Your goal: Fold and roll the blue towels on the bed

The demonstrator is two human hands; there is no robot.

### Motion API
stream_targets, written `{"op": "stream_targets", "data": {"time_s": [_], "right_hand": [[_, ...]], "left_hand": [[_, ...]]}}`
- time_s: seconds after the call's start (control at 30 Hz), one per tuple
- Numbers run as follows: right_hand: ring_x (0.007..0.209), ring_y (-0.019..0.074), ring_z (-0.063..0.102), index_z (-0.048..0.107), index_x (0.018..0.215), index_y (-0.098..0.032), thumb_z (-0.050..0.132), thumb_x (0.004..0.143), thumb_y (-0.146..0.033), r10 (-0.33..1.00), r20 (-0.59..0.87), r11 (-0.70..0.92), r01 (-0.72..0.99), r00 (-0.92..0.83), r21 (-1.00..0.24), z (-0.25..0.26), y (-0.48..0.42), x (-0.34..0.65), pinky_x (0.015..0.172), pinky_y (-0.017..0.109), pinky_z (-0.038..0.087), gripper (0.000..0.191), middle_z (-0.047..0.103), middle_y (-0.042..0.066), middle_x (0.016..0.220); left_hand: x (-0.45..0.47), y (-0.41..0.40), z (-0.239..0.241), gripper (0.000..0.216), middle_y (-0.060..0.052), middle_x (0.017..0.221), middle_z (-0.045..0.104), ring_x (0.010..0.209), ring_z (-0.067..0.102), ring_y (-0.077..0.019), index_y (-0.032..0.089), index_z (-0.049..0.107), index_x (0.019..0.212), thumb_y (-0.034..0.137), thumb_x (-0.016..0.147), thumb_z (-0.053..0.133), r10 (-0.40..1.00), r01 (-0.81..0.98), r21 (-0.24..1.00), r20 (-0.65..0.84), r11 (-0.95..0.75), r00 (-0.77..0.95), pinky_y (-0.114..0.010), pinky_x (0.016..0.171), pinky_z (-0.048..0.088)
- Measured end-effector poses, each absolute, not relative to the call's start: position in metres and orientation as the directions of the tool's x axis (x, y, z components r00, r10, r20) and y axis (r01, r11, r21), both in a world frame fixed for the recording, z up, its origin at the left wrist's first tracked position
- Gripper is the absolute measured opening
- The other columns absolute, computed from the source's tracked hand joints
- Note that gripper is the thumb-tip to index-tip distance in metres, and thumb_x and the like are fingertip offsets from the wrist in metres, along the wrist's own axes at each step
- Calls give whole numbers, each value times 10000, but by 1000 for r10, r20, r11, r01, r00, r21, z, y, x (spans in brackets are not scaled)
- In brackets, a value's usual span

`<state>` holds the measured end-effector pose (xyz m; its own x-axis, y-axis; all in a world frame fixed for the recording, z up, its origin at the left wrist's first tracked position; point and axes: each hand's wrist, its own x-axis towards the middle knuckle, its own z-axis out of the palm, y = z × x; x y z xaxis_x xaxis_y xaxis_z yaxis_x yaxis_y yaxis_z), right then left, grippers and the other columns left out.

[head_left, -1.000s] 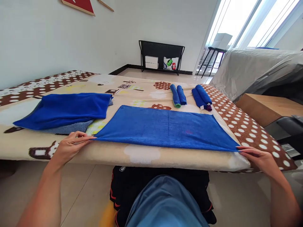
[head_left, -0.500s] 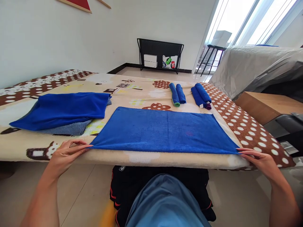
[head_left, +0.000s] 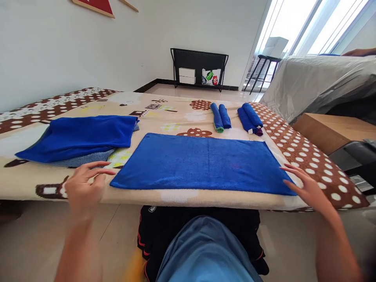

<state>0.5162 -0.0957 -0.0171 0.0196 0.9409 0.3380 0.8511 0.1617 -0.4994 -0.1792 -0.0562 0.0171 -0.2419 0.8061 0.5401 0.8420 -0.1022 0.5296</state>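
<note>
Beside the flat blue towel (head_left: 202, 164), both hands' fingers (head_left: 102, 171) spread empty; left hand (head_left: 84, 188) blurred.

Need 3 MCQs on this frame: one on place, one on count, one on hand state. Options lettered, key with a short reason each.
1. Where do the rolled towels lie?
A. at the far right of the bed, beyond the flat blue towel
B. on the wooden table
C. on the floor by the rack

2. How many rolled towels are there?
A. two
B. four
C. six

3. What are the hands doing with the flat blue towel?
A. both pinch its near corners
B. one lifts its middle
C. both are open and grip nothing

Key:
1 A: the rolls sit on the bed cover, past the flat towel's far right edge.
2 B: two pairs lie side by side.
3 C: the left hand hovers off the left corner; the right hand is spread at the right corner, fingers not closed on the cloth.
</note>
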Motion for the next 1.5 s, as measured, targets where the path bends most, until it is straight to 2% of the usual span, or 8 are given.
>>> {"op": "stream_targets", "data": {"time_s": [0.1, 0.23, 0.4, 0.93, 1.1, 1.27, 1.4, 1.5], "right_hand": [[1308, 302, 562, 633, 1289, -287, 479, 970, -474, 902, 424, 300, 821, -78, -486, -9, -62, 413, 1125, 550, 428, 400, 571, 79, 1429], [1340, 230, 533, 612, 1314, -251, 460, 1013, -367, 868, 428, 449, 767, -253, -458, -16, -49, 298, 1138, 464, 428, 357, 582, 57, 1422], [1089, 209, 598, 704, 1058, -223, 575, 962, -258, 761, 549, 582, 737, -345, -343, -31, -78, 263, 985, 410, 452, 165, 667, 73, 1164], [887, 188, 540, 669, 1034, -175, 564, 896, -91, 671, 601, 612, 781, -434, -119, -44, -83, 270, 843, 359, 412, 193, 663, 53, 953], [851, 173, 548, 688, 943, -184, 559, 853, -66, 682, 599, 635, 746, -419, -201, -37, -87, 270, 822, 350, 413, 197, 661, 40, 893], [848, 164, 597, 690, 923, -188, 520, 899, -107, 741, 602, 578, 739, -297, -347, -28, -76, 260, 815, 337, 447, 189, 681, 38, 896], [1157, 223, 616, 655, 1220, -171, 443, 960, -133, 821, 542, 424, 828, -181, -366, -34, -53, 241, 991, 390, 466, 338, 677, 88, 1245], [1379, 238, 500, 561, 1393, -160, 393, 991, -150, 863, 467, 381, 857, -194, -348, -43, -42, 231, 1133, 430, 402, 436, 556, 103, 1454]], "left_hand": [[-86, -42, 29, 289, 19, 1226, 701, 1200, 629, -239, 255, 702, 873, 225, 932, 422, 830, 810, 489, 558, -323, -7, -455, 1115, 444], [16, -33, 17, 321, -46, 1444, 597, 1367, 526, -231, 226, 667, 1198, 189, 960, 455, 749, 670, 359, 452, -649, 484, -451, 1134, 442], [41, -58, -6, 204, -77, 1232, 678, 1175, 605, -242, 191, 668, 1097, 149, 948, 535, 619, 618, 156, 416, -771, 666, -418, 1013, 493], [36, -58, -11, 203, -74, 1037, 629, 938, 552, -257, 174, 591, 989, 74, 813, 610, 681, 705, -59, 214, -707, 701, -388, 797, 475], [30, -62, -7, 133, -64, 964, 642, 908, 560, -242, 178, 605, 901, 84, 807, 596, 647, 672, -20, 248, -740, 721, -376, 767, 452], [43, -59, -3, 109, -22, 787, 642, 792, 575, -193, 193, 615, 773, 104, 804, 559, 627, 595, 205, 338, -777, 702, -357, 750, 459], [71, -37, -9, 313, -70, 1090, 714, 1043, 636, -210, 177, 673, 1057, 70, 868, 448, 763, 705, 335, 453, -625, 461, -364, 925, 508], [88, -23, -21, 482, -131, 1479, 549, 1389, 488, -234, 120, 531, 1401, 103, 939, 393, 795, 770, 290, 432, -569, 425, -413, 1128, 428]]}}
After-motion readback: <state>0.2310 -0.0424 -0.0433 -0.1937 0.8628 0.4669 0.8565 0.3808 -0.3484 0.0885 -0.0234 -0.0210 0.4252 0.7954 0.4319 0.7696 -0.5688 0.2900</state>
